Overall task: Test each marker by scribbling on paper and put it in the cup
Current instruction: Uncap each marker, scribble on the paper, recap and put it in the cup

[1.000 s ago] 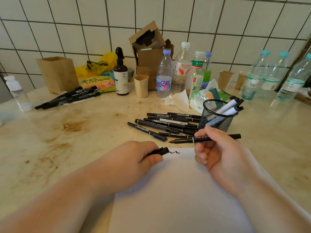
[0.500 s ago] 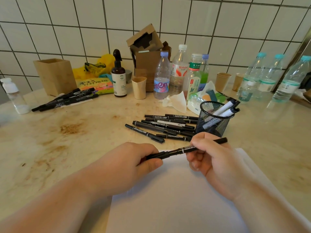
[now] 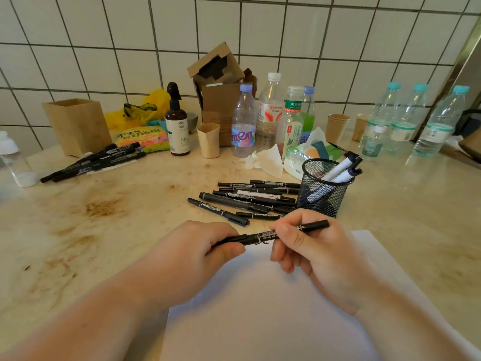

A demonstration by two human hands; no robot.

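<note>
A black marker lies level between both hands over the top edge of the white paper. My left hand pinches its cap end. My right hand grips the barrel, whose far end pokes out to the right. A small black scribble shows on the paper just under the marker. A pile of several black markers lies on the counter behind the hands. To its right stands the black mesh cup holding white-barrelled markers.
A second bunch of black markers lies at the left near a wooden box. Along the tiled wall stand a spray bottle, a beige cup, cardboard boxes, plastic bottles and paper cups. A crumpled tissue lies behind the pile.
The left hand held a loose cap apart from the marker. The right hand brought the marker's tip into the cap, and both hands now hold the joined marker.
</note>
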